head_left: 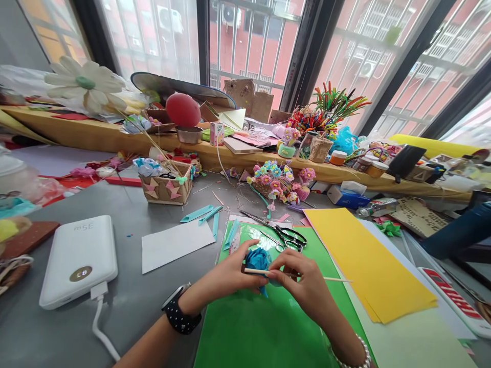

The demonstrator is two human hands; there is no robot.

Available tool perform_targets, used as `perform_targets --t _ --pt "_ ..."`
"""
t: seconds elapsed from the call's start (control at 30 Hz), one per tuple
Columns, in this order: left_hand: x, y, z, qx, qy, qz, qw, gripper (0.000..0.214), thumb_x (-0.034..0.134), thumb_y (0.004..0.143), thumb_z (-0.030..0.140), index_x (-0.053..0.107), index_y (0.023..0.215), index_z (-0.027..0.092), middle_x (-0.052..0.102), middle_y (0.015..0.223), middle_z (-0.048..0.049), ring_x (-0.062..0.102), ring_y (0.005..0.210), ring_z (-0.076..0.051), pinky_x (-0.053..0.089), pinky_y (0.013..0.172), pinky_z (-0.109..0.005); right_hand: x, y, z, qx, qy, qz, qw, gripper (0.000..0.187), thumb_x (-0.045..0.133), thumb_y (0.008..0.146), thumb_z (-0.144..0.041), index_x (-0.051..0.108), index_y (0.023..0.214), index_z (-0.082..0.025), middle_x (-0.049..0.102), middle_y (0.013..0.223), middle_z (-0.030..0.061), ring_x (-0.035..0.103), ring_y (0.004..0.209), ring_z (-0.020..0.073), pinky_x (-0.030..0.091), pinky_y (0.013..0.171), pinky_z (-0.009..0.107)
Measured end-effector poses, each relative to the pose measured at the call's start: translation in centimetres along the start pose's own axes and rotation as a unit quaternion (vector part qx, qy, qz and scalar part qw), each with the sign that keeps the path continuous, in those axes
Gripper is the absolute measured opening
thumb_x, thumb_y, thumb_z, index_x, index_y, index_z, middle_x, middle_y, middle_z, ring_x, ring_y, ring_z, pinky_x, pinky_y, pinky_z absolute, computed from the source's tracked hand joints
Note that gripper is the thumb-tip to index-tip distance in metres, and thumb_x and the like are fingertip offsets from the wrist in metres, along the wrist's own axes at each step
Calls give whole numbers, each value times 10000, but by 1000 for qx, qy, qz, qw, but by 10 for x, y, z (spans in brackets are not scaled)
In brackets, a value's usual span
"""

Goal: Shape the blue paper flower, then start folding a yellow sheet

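A person's two bare hands meet over a green sheet (264, 332). Between them is a blue paper flower (258, 259), cupped in the curved left hand (226, 275), which is the nearer one; it lies just off that hand's fingertips, to the right. The right hand (305, 278) is pinched narrow, thumb and fingers closed on a thin stick (255, 271). The stick's long axis runs left to right, dipping slightly rightward, across the flower's near side; its left end reaches the left thumb, its right end juts past the right hand. Scissors (293, 236) lie just beyond.
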State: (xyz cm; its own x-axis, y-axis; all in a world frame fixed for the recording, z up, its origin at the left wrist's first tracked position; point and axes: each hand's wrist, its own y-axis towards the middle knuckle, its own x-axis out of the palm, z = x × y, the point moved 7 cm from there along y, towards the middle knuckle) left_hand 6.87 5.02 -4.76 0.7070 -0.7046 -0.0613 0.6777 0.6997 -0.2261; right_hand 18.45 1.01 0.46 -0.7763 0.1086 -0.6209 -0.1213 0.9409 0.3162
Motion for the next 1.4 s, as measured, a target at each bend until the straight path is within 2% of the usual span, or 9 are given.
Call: perform_targets --t 0.1,0.2,0.27,0.37,0.43,0.53,1.0,1.2,1.4 --pt "-2 -1 3 12 15 11 1000 800 671 662 355 238 1316 199 498 1157 -127 605 904 -255 506 697 -359 -3 -1 -2 -22 1 34 999 153 589 804 -263 634 686 -177 580 666 7 523 553 103 403 473 186" --pt "-16 -5 23 119 137 106 978 806 743 588 337 344 1276 206 369 1319 -149 441 1150 -318 438 877 -430 -6 -4 -8 -80 -30 86 993 119 572 817 -222 632 730 -168 597 698 24 552 563 106 420 479 186" --pt "-21 -13 42 218 230 169 933 670 734 621 304 434 1215 225 423 1279 -117 384 1193 -299 359 963 -448 -8 -6 -13 -121 -63 117 984 106 562 825 -203 631 753 -167 609 703 32 564 573 115 427 495 194" --pt "-16 -27 61 315 347 217 856 248 627 753 262 593 997 232 560 1053 -70 478 1043 -245 386 909 -423 -8 -8 -17 -157 -108 138 972 97 561 828 -187 627 760 -170 623 691 36 579 606 135 441 545 216" --pt "-10 -33 67 340 399 229 820 96 590 780 222 634 865 217 580 942 -57 505 937 -224 422 826 -389 -8 -8 -17 -164 -123 141 969 90 563 828 -183 623 762 -172 628 692 37 582 615 142 443 559 225" --pt "-1 -37 69 354 440 227 794 92 581 774 179 641 836 211 587 929 -55 502 896 -220 427 789 -381 -7 -8 -17 -167 -123 139 968 85 561 829 -183 616 765 -174 628 694 38 581 612 143 440 553 228" --pt "-1 -35 65 374 443 248 776 95 618 756 135 662 726 214 603 908 -43 477 859 -217 427 733 -353 2 -6 -7 -115 -79 95 986 70 548 828 -168 617 818 -165 599 752 44 572 594 120 457 513 204" --pt "2 -39 67 398 445 275 754 127 585 778 114 656 737 212 608 896 -34 475 860 -205 420 735 -335 -2 -7 -12 -143 -75 114 980 110 550 823 -136 657 839 -153 608 704 51 581 640 149 470 549 240" --pt "-4 -35 69 374 432 224 789 83 590 784 154 653 775 207 588 927 -52 479 883 -208 434 768 -351 -6 -12 -22 -201 -124 174 956 97 569 816 -144 661 840 -163 631 698 56 587 639 158 481 558 255"
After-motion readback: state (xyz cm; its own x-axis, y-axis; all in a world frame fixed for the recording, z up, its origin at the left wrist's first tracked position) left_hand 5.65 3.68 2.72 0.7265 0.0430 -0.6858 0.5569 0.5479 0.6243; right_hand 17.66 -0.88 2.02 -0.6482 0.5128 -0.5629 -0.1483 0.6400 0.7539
